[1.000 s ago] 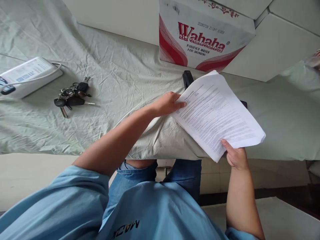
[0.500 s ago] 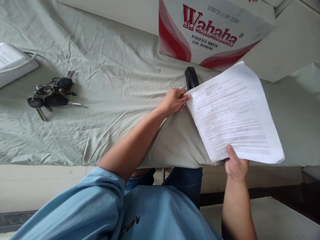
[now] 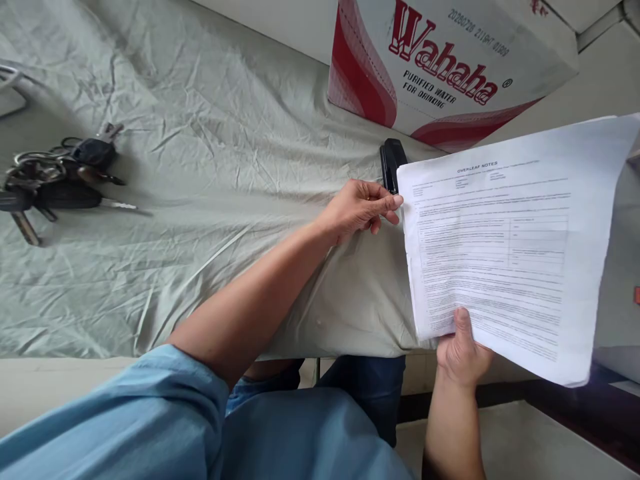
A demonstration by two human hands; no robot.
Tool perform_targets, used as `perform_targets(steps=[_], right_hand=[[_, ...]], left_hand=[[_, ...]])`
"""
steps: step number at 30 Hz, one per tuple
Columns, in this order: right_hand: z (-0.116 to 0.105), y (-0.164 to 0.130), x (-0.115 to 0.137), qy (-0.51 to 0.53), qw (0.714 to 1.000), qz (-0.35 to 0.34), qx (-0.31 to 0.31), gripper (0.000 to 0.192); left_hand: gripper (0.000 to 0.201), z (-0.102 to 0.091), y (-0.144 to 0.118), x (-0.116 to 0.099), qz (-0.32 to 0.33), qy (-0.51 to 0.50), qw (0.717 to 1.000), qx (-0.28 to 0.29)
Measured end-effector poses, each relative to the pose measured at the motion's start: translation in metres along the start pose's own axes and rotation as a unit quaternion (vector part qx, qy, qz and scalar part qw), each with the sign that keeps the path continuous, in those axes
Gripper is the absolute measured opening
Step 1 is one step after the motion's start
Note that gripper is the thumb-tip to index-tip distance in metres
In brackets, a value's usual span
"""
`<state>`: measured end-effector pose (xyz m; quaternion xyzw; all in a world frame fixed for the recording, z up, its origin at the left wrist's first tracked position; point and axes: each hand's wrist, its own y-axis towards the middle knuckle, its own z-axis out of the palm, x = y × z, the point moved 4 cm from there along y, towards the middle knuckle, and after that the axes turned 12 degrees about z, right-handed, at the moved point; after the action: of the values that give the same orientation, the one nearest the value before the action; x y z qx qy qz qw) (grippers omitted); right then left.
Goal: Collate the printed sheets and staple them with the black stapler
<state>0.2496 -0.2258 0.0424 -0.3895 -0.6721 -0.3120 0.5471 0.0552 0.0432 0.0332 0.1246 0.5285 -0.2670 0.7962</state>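
**Both hands on a sheaf of printed pages**

Nearest the camera, the right hand [image 3: 463, 350] grips the lower edge of the papers [image 3: 505, 247], thumb on top of the front page, the other fingers hidden behind the sheets. The papers are held up off the table [image 3: 200, 267], tilted toward the camera, with the right part reaching past the table's near edge. The front page is covered in fine print under a heading, "OVERLEAF NOTES".

Farther in, the left hand [image 3: 363, 210] comes across the grey-green cloth covering the table and meets the papers at their upper left corner. Its fingers are curled and pinched together at that corner; whether they hold the sheets or only touch them is hard to tell from this angle.

Just behind the left hand, a black stapler [image 3: 393, 163] lies on the cloth, its near end hidden by the fingers and the page corner.

Well to the left, a bunch of keys [image 3: 60, 183] rests on the cloth.

At the far edge stands a white and red carton [image 3: 440, 60] printed "Wahaha, purified water for drinking".
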Motion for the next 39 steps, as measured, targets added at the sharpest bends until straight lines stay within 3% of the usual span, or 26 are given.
perform_targets(steps=[8,13,18,25,30,33,39], right_hand=[[0.009,-0.011,-0.011,-0.018,0.999,-0.039,-0.009,0.079],[0.007,-0.012,-0.011,-0.013,0.998,-0.048,-0.024,0.074],[0.008,-0.014,-0.010,-0.006,0.998,-0.060,-0.007,0.072],[0.006,-0.013,-0.011,-0.007,0.999,-0.044,-0.026,0.083],[0.008,-0.013,-0.012,-0.011,0.999,-0.042,-0.029,0.074],[0.012,-0.016,-0.011,-0.012,0.999,-0.017,-0.037,0.070],[0.022,-0.028,-0.001,-0.002,1.000,0.002,-0.026,0.086]], left_hand=[[0.035,0.005,0.002,0.001,-0.016,0.027,0.999,-0.010],[0.043,0.010,0.001,0.004,-0.017,0.048,0.999,0.017],[0.050,0.011,0.001,-0.001,0.027,0.045,0.998,0.043],[0.053,0.007,0.001,-0.003,0.033,0.039,0.997,0.055],[0.045,0.014,0.001,0.000,0.009,-0.008,0.999,0.034],[0.039,0.021,-0.002,0.006,-0.019,-0.011,0.998,0.056],[0.041,0.024,-0.003,0.010,-0.009,0.039,0.995,0.092]])
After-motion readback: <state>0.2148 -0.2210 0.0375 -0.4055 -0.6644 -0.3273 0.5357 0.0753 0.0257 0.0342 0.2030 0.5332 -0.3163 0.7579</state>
